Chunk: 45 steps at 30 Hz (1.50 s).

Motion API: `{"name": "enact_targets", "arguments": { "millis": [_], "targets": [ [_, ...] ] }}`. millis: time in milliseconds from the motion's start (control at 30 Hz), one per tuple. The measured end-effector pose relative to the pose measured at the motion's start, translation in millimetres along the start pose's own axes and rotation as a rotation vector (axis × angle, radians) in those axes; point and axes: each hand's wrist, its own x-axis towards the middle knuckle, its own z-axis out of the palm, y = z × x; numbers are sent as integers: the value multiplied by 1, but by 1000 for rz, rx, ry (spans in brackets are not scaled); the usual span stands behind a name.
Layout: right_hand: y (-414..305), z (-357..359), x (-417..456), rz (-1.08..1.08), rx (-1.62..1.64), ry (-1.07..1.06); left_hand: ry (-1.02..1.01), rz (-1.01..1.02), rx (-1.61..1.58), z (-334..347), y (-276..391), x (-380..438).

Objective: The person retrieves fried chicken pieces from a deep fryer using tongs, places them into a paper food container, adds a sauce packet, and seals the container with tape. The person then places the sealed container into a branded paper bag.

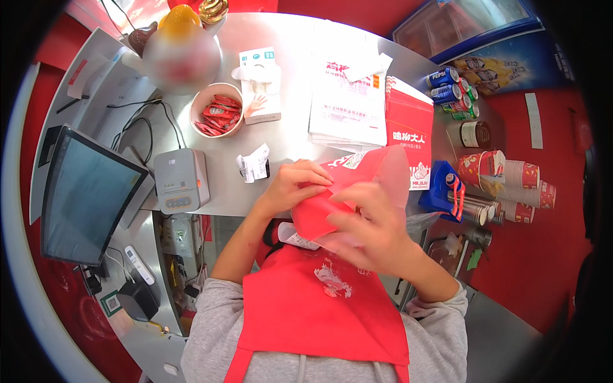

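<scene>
A red paper bag (354, 172) with white print and a small sticker is held up in front of my red apron, tilted. My left hand (299, 184) pinches its folded left edge between thumb and fingers. My right hand (373, 225) is blurred and lies over the bag's near right side; whether its curled fingers grip the paper is hard to tell. A pale, see-through edge (396, 177) shows along the bag's right side. Below the bag, a curled printed paper slip (297, 236) sticks out, its upper end hidden.
On the steel counter (220, 182) stand a label printer (181, 179), a paper tub of red sachets (216, 111) and a glove box (261, 86). White bags (349, 105) and red bags (409, 124) lie stacked beyond my hands. Soda cans (452, 93) and paper cups (522, 174) are right; a monitor (88, 196) is left.
</scene>
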Motion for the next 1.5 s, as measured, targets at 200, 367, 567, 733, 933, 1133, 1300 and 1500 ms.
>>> {"name": "enact_targets", "arguments": {
  "millis": [200, 367, 567, 733, 933, 1133, 1300, 1500],
  "targets": [
    [1, -5, 14, 219, -409, -102, 74, 129, 223, 4, 0, 0],
    [-6, 3, 34, 306, -590, -181, 326, 34, 254, 20, -7, -13],
    [7, 13, 48, 192, -679, -299, 297, 20, 26, 16, 8, 0],
    [13, 16, 41, 93, -651, -248, 105, 162, 154, -5, 3, 9],
    [-4, -7, 14, 95, -114, -169, 163, 240, 222, 2, 6, 3],
    [-19, 3, -10, 144, -388, -194, 157, 307, 199, 9, 29, 9],
    [-24, 8, -14, 114, -485, -220, 219, 378, 211, 13, 32, 7],
    [-6, 18, -7, 62, -516, -103, 174, 386, 276, 7, 47, 0]
  ]
}}
